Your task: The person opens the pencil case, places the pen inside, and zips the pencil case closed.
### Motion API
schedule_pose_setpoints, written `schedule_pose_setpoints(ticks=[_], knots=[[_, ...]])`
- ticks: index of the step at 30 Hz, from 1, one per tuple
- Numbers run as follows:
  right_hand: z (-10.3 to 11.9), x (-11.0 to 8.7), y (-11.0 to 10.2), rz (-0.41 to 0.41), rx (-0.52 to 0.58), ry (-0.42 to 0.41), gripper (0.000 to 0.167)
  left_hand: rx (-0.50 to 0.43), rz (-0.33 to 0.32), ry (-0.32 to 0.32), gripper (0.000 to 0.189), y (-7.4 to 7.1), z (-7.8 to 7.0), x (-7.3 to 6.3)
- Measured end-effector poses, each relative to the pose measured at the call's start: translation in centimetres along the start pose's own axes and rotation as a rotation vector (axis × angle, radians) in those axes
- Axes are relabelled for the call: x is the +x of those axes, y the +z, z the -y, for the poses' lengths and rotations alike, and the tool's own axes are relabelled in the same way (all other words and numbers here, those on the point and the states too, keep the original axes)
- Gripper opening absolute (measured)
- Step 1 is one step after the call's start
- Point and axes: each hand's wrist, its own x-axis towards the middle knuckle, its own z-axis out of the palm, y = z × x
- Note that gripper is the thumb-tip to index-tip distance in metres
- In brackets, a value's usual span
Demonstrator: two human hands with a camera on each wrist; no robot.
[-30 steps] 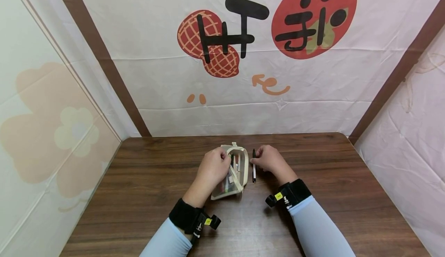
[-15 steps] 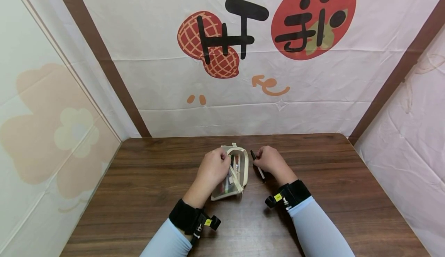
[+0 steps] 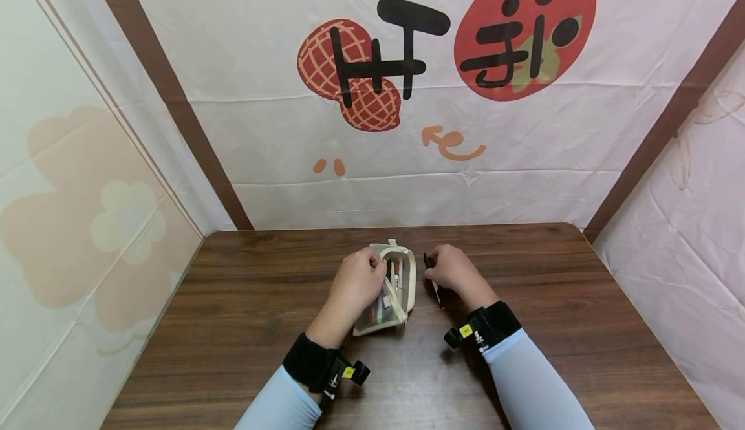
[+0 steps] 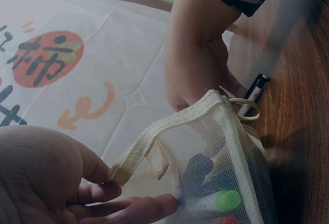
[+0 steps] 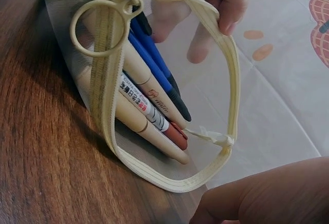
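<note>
A cream mesh pencil case lies on the table with its zipped mouth gaping. My left hand pinches the zipper edge of that mouth between thumb and finger, as the left wrist view shows from close by. To the right of the case, my right hand holds a black-and-white pen in its fingertips. The pen's black clip end shows beyond the case in the left wrist view. Inside the case are blue pens, beige pens and a marker with a brown-red cap.
A ring zipper pull hangs from the case in the right wrist view. The brown wooden table ends at a printed white cloth at the back. Cloth walls rise on both sides.
The pen in my right hand has turned from nearly straight to slanted, its near end swinging right. The right hand shifted very slightly; my left hand and the case stay put.
</note>
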Motion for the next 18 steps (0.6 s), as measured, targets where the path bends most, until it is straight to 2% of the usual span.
schedule_pose_setpoints(ticks=[12,15,18], knots=[[0.2,-0.28,-0.09,-0.003,-0.032,0.0,0.048,-0.01,0.01,-0.004,0.022,-0.02,0.04,-0.02],[-0.01,-0.2,-0.23,0.011,0.033,-0.01,0.049,-0.01,0.008,-0.004,0.022,0.0,0.07,-0.03],[-0.25,-0.18,-0.48,0.032,0.196,-0.024,0.053,-0.004,0.005,0.0,0.022,0.02,0.08,-0.02]])
